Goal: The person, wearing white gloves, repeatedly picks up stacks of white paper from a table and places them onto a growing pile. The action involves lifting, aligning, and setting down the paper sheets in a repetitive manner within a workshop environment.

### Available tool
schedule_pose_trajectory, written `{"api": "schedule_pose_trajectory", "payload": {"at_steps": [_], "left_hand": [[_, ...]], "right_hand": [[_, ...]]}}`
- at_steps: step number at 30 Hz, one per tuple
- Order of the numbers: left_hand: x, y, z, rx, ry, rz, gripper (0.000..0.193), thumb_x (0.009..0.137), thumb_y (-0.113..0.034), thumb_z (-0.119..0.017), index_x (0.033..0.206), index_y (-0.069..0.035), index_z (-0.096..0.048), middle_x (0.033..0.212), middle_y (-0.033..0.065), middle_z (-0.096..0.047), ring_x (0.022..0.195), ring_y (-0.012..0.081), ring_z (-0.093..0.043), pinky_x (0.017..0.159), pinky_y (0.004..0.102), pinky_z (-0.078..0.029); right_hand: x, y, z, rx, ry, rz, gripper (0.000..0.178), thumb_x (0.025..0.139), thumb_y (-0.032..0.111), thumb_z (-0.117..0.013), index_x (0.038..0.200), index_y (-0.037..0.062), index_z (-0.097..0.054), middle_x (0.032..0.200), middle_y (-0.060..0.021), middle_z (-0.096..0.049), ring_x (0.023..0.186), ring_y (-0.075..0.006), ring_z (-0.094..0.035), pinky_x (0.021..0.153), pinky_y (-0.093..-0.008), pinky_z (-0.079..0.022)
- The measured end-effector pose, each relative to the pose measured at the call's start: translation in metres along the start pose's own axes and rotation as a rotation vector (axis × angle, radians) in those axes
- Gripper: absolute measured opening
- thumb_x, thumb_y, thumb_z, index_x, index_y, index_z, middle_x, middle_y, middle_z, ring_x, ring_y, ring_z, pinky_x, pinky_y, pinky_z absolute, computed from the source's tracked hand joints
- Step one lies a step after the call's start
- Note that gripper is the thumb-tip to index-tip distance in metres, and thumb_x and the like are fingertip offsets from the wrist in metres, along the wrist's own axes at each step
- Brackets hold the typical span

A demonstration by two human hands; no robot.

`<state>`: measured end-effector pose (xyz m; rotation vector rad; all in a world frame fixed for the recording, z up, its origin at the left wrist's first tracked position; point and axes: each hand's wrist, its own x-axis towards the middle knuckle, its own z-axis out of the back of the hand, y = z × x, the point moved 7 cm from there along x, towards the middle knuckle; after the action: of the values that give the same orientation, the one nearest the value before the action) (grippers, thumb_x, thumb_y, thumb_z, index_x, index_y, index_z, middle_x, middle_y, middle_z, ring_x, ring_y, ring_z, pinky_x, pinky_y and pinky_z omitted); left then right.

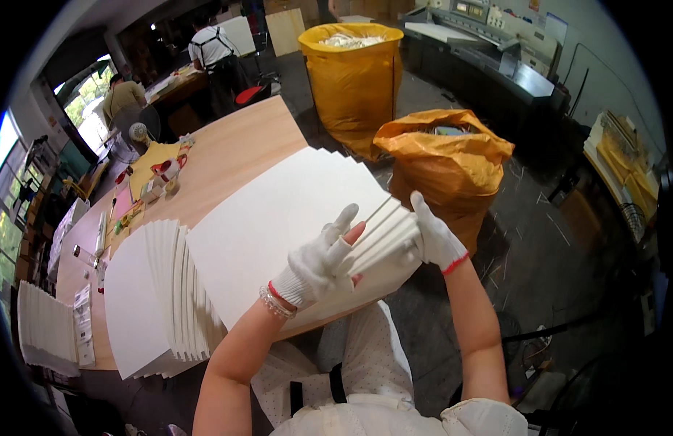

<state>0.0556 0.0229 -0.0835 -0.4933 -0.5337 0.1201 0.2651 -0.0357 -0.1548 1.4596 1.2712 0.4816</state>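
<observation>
A large stack of white paper sheets (278, 196) lies on the table in front of me, its right side fanned into stepped bundles. My left hand (318, 265), in a white glove with some bare fingertips, is at the near edge of these bundles. Its thumb points up and its fingers are apart. At the stack's right corner, my right hand (438, 236), also gloved, rests its palm against the sheet edges with the thumb stretched upward. The stack partly hides its other fingers. A second stack of white sheets (136, 291), stepped in bundles, lies to the left.
The wooden table (256, 131) holds a red-and-white cup (167, 168) and small items. Another white stack (45, 327) is at far left. Two orange sacks, one far (351, 80) and one near (449, 167), stand beyond. Paper scraps litter the floor. Two people work behind; a machine (489, 51) is back right.
</observation>
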Motion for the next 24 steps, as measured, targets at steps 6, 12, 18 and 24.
{"api": "schedule_pose_trajectory", "payload": {"at_steps": [6,12,18,24], "left_hand": [[-0.002,0.033,0.01,0.259,-0.112,0.126,0.097,0.077,-0.028,-0.08,0.154,-0.003,-0.028,0.149,0.026,-0.044,0.139,0.0438,-0.04,0.12,0.0514,-0.023],[-0.004,0.036,0.01,0.42,-0.127,0.385,0.086,0.076,-0.03,-0.078,0.148,-0.001,-0.039,0.145,0.0234,-0.048,0.137,0.0428,-0.042,0.117,0.0557,-0.026],[-0.002,0.04,0.014,0.377,0.016,0.618,0.086,0.079,-0.032,-0.076,0.149,-0.001,-0.038,0.139,0.0226,-0.052,0.137,0.0375,-0.04,0.113,0.0469,-0.035],[-0.017,0.037,0.046,0.199,0.128,0.778,0.085,0.085,-0.035,-0.075,0.153,-0.004,-0.033,0.142,0.0276,-0.046,0.139,0.0385,-0.038,0.115,0.0436,-0.036]], "right_hand": [[0.084,0.02,-0.025,-0.278,0.237,-0.109,0.086,0.093,0.081,-0.028,0.088,0.0048,-0.067,0.06,0.0017,-0.047,0.048,-0.0135,-0.038,0.047,-0.0296,-0.031],[0.095,0.01,-0.009,-0.382,0.221,-0.091,0.085,0.095,0.076,-0.034,0.116,0.0005,-0.067,0.087,-0.0043,-0.068,0.072,-0.0129,-0.059,0.067,-0.0255,-0.046],[0.072,0.024,-0.039,-0.414,0.258,-0.039,0.063,0.094,0.063,-0.056,0.11,0.0024,-0.067,0.096,-0.0079,-0.069,0.084,-0.0157,-0.064,0.075,-0.0303,-0.052],[0.106,0.012,-0.005,-0.475,0.375,0.328,0.052,0.095,0.03,-0.069,0.133,-0.0012,-0.054,0.118,-0.0091,-0.065,0.101,-0.0155,-0.062,0.084,-0.0323,-0.052]]}}
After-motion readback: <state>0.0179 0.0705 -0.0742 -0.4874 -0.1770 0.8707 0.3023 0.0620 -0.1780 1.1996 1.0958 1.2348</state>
